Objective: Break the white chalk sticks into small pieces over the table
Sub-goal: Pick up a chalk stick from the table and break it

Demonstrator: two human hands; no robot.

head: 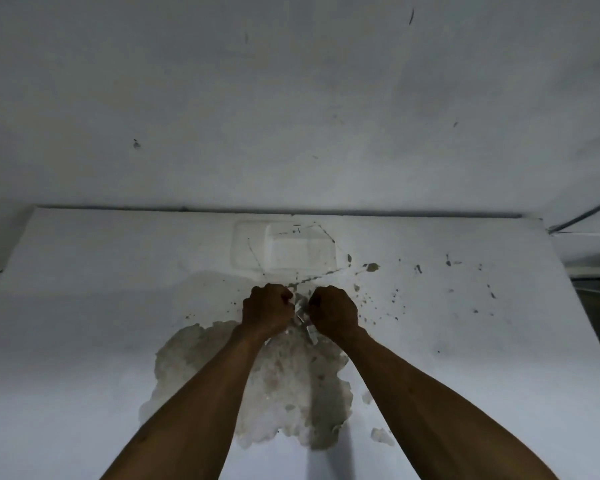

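My left hand (267, 311) and my right hand (334, 311) are curled into fists side by side above the middle of the white table (84, 323). Between them a short piece of white chalk (300, 306) shows, gripped by both hands at its ends. Most of the stick is hidden inside the fingers. A few small white chalk pieces (310, 332) lie on the table just below the hands.
The table top has a large patch of flaked paint (284, 386) under my forearms and dark specks to the right. A shallow rectangular recess (284, 247) sits near the far edge. A stained wall (291, 98) rises behind the table.
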